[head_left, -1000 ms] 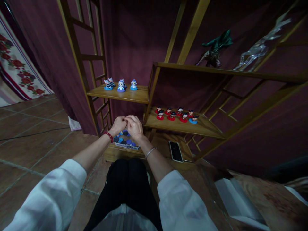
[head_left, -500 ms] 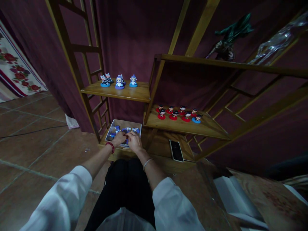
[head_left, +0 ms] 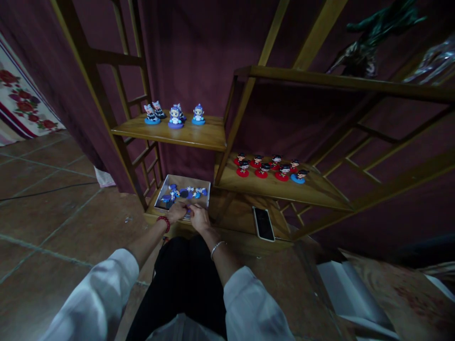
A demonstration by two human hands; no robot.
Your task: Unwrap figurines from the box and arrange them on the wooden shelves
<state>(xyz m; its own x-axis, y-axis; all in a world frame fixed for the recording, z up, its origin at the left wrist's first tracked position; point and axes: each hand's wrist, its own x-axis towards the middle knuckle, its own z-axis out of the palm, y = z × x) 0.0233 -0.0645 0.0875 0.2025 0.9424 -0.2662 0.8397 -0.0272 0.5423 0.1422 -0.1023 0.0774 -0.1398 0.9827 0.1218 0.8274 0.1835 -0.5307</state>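
Observation:
My left hand [head_left: 177, 211] and my right hand [head_left: 199, 217] rest side by side at the near edge of a shallow box [head_left: 205, 182] on the bottom wooden shelf. The box holds several small blue and white figurines [head_left: 185, 192]. The fingers of both hands curl down into the box's near side; what they grip is too dark and small to make out. A red bead bracelet sits on my left wrist, a thin silver one on my right.
Three or so blue figurines [head_left: 175, 115] stand on the upper left shelf [head_left: 199, 137]. Several red-based figurines [head_left: 270, 166] line the middle right shelf [head_left: 320, 192]. A dark phone [head_left: 263, 223] lies on the bottom shelf. A green ornament [head_left: 373, 33] sits on top.
My hands moved down from in front of me to the near edge of the box. The camera tilted so the shelves sit higher and the box shows in full.

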